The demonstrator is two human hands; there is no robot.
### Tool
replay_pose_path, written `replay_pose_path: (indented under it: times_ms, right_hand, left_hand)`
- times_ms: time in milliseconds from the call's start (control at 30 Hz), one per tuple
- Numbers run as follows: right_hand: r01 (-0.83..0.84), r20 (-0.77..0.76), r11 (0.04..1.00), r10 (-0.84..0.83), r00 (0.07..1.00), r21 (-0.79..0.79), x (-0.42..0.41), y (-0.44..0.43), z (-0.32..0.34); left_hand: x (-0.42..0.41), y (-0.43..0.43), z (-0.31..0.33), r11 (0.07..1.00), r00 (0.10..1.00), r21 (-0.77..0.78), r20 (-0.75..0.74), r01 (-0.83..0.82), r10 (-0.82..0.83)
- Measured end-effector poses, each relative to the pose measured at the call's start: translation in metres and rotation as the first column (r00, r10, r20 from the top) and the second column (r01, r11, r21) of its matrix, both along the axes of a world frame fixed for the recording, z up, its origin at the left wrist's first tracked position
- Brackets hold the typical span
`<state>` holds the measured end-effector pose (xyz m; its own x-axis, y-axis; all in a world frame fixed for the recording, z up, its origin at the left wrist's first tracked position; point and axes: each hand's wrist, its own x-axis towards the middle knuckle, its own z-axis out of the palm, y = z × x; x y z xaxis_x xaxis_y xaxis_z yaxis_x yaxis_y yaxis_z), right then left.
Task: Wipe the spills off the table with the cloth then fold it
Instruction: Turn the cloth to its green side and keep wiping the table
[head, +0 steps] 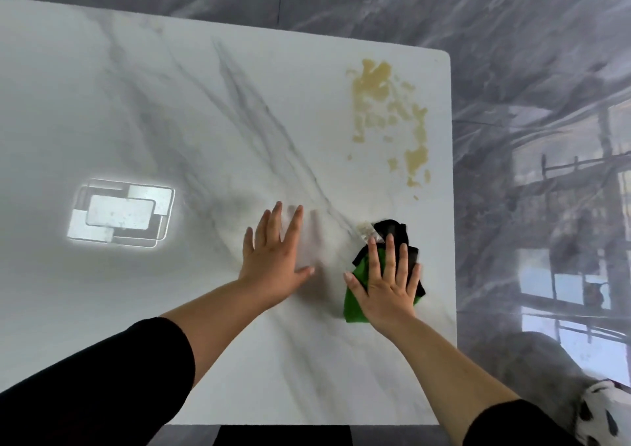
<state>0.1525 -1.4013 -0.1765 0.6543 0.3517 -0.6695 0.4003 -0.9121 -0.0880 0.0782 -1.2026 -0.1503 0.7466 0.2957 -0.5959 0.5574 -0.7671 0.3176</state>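
Note:
A green and black cloth (355, 304) lies bunched on the white marble table (170, 121) near its right edge. My right hand (387, 283) presses flat on the cloth with fingers spread. My left hand (276, 258) rests flat on the bare tabletop to the left of the cloth, fingers apart, holding nothing. A yellowish spill (386, 104) spreads in patches over the far right part of the table, well beyond the cloth. A small wet patch (366, 237) sits at the cloth's far tip.
The table's right edge (452, 206) runs close beside the cloth, with grey glossy floor beyond. A bright ceiling-light reflection (119, 217) shows on the left of the tabletop. A black-and-white spotted thing (601, 411) lies on the floor at lower right.

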Motion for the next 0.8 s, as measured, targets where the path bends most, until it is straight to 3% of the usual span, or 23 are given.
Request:
replay_pose_path:
  times_ms: [167,367,633,800]
  right_hand:
    - [0.016,-0.008,1.0,-0.016,1.0,0.015,0.002,0.0,0.001]
    - [0.044,0.019,0.999,-0.044,0.999,0.003,0.001,0.0,-0.003]
    - [0.046,0.032,0.999,-0.046,0.998,0.015,0.005,-0.003,-0.006]
    - [0.133,0.161,0.99,-0.139,0.977,0.046,0.038,0.003,-0.011]
  left_hand:
    - [0.076,0.032,0.001,0.993,0.993,0.019,0.038,0.114,-0.114]
    - [0.157,0.058,-0.012,0.985,0.984,0.019,-0.064,0.169,-0.167]
    - [0.168,0.071,-0.025,0.968,0.951,-0.016,-0.182,0.251,-0.249]
    - [0.171,0.072,-0.026,0.968,0.947,-0.03,-0.206,0.247,-0.248]
